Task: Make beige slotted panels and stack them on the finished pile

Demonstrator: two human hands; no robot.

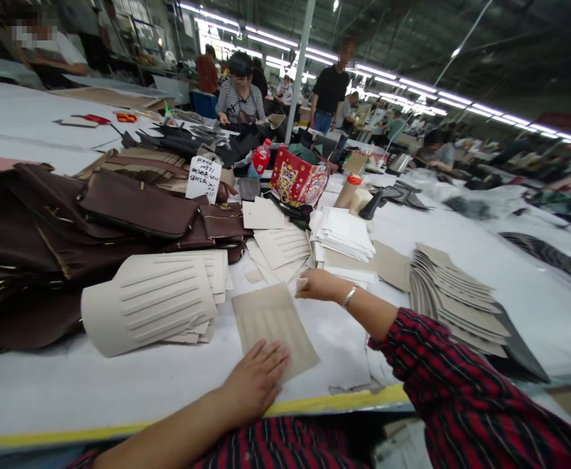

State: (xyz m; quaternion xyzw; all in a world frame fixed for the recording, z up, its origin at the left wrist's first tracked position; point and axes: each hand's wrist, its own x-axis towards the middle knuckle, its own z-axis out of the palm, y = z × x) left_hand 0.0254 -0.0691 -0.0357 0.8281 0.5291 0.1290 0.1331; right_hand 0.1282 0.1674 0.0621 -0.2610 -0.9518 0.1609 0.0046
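Note:
A grey-beige rectangular panel [270, 322] with faint ridges lies flat on the white table in front of me. My left hand [258, 381] rests palm down on its near edge, fingers stretched out. Just beyond the panel's far right corner, my right hand [320, 286] is closed around a small pale piece [301, 284], mostly hidden by the fingers; its kind is unclear. To the left sits a stack of cream panels with raised strips [158, 299]. More cream panels with strips [285, 246] lie behind the grey-beige one.
Dark brown leather bags [133, 202] pile up at left. White sheets [346, 231] stand in a stack beyond my right hand, with fanned beige panels [454, 293] farther right. A red patterned box [299, 176], a red-capped bottle [260, 158] and a handwritten card [204, 179] stand behind. Co-workers sit beyond.

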